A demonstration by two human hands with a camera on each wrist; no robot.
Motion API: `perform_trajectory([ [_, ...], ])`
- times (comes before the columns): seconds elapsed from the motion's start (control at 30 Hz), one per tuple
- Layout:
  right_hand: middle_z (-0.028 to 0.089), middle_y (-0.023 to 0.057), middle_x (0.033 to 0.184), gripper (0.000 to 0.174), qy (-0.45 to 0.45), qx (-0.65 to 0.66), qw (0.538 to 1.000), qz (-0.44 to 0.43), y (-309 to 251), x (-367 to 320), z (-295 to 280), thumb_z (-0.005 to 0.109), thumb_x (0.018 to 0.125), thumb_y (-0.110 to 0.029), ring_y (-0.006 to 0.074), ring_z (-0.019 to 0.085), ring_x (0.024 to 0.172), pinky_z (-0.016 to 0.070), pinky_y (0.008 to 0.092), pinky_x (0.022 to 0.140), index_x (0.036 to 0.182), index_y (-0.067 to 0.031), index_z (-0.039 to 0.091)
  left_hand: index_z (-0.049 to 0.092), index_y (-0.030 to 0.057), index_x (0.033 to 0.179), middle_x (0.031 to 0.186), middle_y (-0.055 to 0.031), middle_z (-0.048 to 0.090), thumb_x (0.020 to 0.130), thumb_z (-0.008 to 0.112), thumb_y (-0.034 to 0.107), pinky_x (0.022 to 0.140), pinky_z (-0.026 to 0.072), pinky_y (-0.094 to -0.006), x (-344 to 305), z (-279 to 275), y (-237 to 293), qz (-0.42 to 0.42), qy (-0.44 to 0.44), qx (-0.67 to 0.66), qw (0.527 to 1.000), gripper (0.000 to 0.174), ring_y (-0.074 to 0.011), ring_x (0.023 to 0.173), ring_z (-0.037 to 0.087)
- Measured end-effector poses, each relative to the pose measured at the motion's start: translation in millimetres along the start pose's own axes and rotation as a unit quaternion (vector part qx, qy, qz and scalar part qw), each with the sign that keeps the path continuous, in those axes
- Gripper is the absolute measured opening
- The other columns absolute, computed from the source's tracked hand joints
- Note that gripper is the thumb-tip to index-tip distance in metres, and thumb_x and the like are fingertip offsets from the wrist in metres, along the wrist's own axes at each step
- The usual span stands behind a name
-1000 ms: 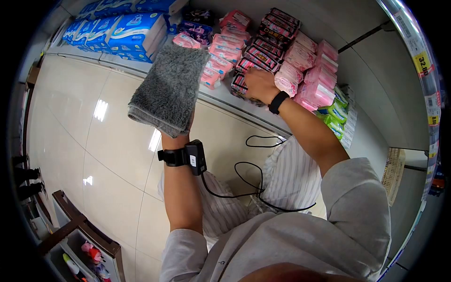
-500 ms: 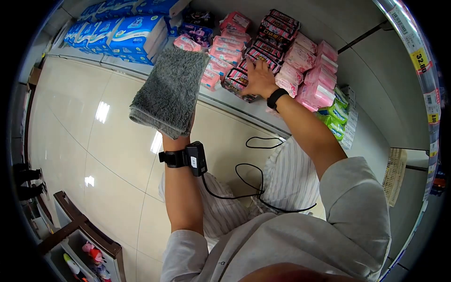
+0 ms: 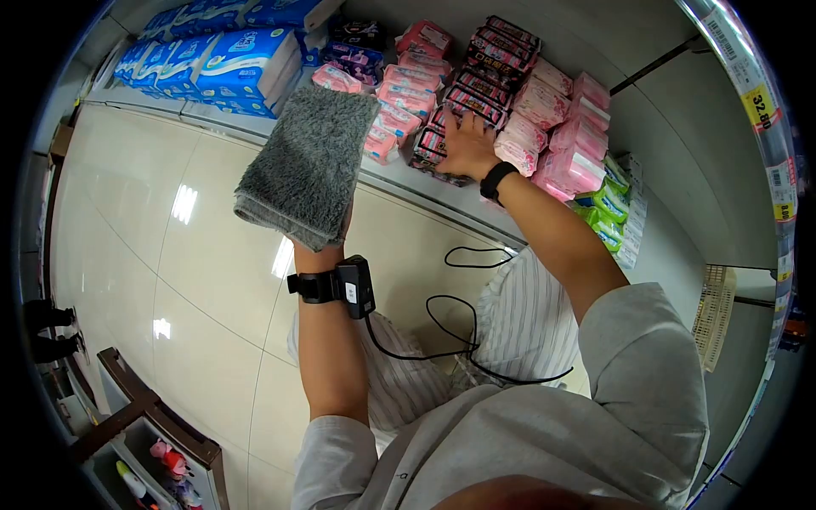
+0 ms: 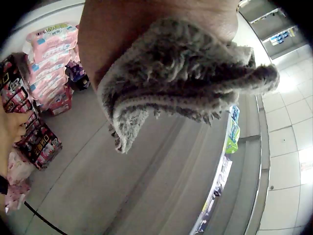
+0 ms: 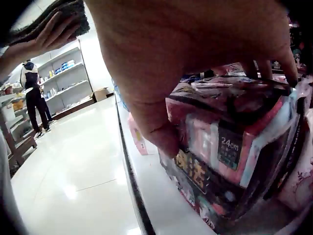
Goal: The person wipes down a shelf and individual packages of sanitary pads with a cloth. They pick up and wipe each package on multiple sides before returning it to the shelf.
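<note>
A folded grey plush cloth (image 3: pixel 310 161) lies over my left hand and mostly hides it in the head view. In the right wrist view my left hand (image 5: pixel 57 30) shows below the cloth, fingers bent against it. My right hand (image 3: pixel 470 151) spreads its fingers over the front of a row of black-and-pink sanitary pad packs (image 3: pixel 429 146). Seen from the right wrist, the thumb (image 5: pixel 164 139) presses the near face of a pack marked 24cm (image 5: pixel 210 147), while the other fingers reach across its top.
Pink packs (image 3: pixel 408 98) stand left of that row, pale pink packs (image 3: pixel 523 136) and green packs (image 3: pixel 605 204) to its right. Blue tissue packs (image 3: pixel 246 64) fill the shelf's left end. A black cable (image 3: pixel 416 353) hangs over my legs. Another person (image 5: pixel 33 93) stands farther off.
My right hand, earlier bent around the front pack, has spread its fingers over the row. The front pack has shifted slightly and sits straighter. My left hand with the cloth has stayed almost still.
</note>
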State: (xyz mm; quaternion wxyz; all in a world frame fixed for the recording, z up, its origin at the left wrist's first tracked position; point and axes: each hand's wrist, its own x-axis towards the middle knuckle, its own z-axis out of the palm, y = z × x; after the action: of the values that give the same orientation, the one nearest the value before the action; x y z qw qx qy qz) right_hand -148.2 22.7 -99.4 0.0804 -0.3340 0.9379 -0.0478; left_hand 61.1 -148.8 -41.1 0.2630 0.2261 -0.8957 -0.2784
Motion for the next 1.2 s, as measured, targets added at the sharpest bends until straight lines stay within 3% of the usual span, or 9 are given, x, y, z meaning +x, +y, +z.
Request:
perform_trajectory([
  [0.27, 0.04, 0.0226, 0.13, 0.1, 0.027, 0.019, 0.999, -0.01, 1, -2, 6, 0.083, 0.064, -0.042, 0.0408, 0.038, 0.123, 0.0345, 0.0592, 0.097, 0.14, -0.0038, 0.032, 0.052, 0.0001, 0.134, 0.135, -0.0161, 0.057, 0.097, 0.059, 0.023, 0.106, 0.0401, -0.0395, 2, 1, 4, 0.056, 0.064, 0.015, 0.996, 0.045, -0.0305, 0.123, 0.053],
  [0.43, 0.041, 0.02, 0.129, 0.102, 0.021, -0.013, 1.0, 0.014, -4, -1, 4, 0.086, 0.061, -0.038, 0.0401, 0.039, 0.124, 0.0325, 0.0678, 0.099, 0.14, -0.004, 0.032, 0.036, 0.0026, 0.145, 0.148, -0.0142, 0.042, 0.102, 0.047, 0.029, 0.116, 0.0285, -0.0405, -2, 2, -6, -0.02, -0.05, 0.1, 0.993, 0.052, -0.0281, 0.135, 0.04],
  [0.57, 0.035, 0.0247, 0.142, 0.102, 0.036, 0.044, 0.998, 0.032, 6, 11, -3, 0.074, 0.071, -0.06, 0.043, 0.035, 0.131, 0.0321, 0.0678, 0.098, 0.143, -0.0038, 0.03, 0.038, 0.0028, 0.145, 0.147, -0.014, 0.043, 0.101, 0.048, 0.029, 0.115, 0.0289, -0.041, 3, 3, -8, -0.014, -0.04, 0.083, 0.996, 0.052, -0.0284, 0.135, 0.04],
  [0.7, 0.053, 0.0279, 0.13, 0.076, 0.158, 0.135, 0.974, 0.093, 40, 44, -17, 0.065, 0.082, -0.056, 0.042, 0.05, 0.123, 0.0452, 0.0536, 0.093, 0.129, 0.0017, 0.051, 0.04, 0.0028, 0.143, 0.147, -0.0139, 0.044, 0.101, 0.049, 0.029, 0.114, 0.0302, -0.0417, 3, 3, -7, -0.031, -0.046, 0.07, 0.996, 0.051, -0.028, 0.134, 0.04],
  [0.77, 0.061, 0.0249, 0.119, 0.061, 0.099, 0.095, 0.987, 0.077, 77, 44, -24, 0.065, 0.085, -0.046, 0.0411, 0.058, 0.112, 0.0488, 0.0476, 0.091, 0.121, 0.0029, 0.058, 0.041, 0.0026, 0.143, 0.146, -0.014, 0.045, 0.1, 0.05, 0.028, 0.113, 0.0312, -0.0421, 7, 1, 2, -0.044, -0.059, 0.069, 0.995, 0.05, -0.0276, 0.134, 0.04],
  [0.83, 0.062, 0.0248, 0.118, 0.063, 0.122, 0.048, 0.988, 0.078, 92, 47, -11, 0.071, 0.077, -0.04, 0.0408, 0.052, 0.119, 0.047, 0.0463, 0.096, 0.122, 0.0024, 0.057, 0.058, -0.0019, 0.127, 0.128, -0.0161, 0.062, 0.095, 0.062, 0.022, 0.101, 0.0443, -0.0392, 7, -3, 20, 0.04, 0.072, 0.022, 0.996, 0.04, -0.0298, 0.116, 0.059],
  [0.93, 0.062, 0.0256, 0.118, 0.068, 0.073, 0.089, 0.992, 0.057, 107, 54, -9, 0.073, 0.073, -0.037, 0.0411, 0.05, 0.121, 0.046, 0.0457, 0.098, 0.126, 0.0027, 0.055, 0.035, 0.0038, 0.146, 0.149, -0.014, 0.041, 0.103, 0.044, 0.03, 0.115, 0.0304, -0.0403, 5, 0, -3, 0.0, -0.028, 0.003, 1.0, 0.052, -0.0279, 0.135, 0.039],
  [1.07, 0.063, 0.0263, 0.115, 0.06, 0.056, 0.119, 0.989, 0.061, 113, 60, -7, 0.074, 0.071, -0.033, 0.0416, 0.05, 0.119, 0.0455, 0.0455, 0.098, 0.117, 0.0036, 0.06, 0.055, -0.0005, 0.131, 0.132, -0.0149, 0.059, 0.095, 0.062, 0.022, 0.104, 0.0421, -0.0395, 8, 1, 8, 0.051, 0.04, 0.015, 0.998, 0.043, -0.0276, 0.121, 0.056],
  [1.2, 0.064, 0.0256, 0.112, 0.043, 0.002, 0.091, 0.992, 0.088, 105, 62, -13, 0.075, 0.073, -0.026, 0.0435, 0.051, 0.119, 0.0469, 0.0456, 0.097, 0.101, 0.0044, 0.066, 0.038, 0.0028, 0.143, 0.147, -0.0145, 0.042, 0.103, 0.044, 0.033, 0.113, 0.0325, -0.0429, -3, 32, -37, -0.047, 0.006, -0.409, 0.911, 0.051, -0.0294, 0.134, 0.041],
])
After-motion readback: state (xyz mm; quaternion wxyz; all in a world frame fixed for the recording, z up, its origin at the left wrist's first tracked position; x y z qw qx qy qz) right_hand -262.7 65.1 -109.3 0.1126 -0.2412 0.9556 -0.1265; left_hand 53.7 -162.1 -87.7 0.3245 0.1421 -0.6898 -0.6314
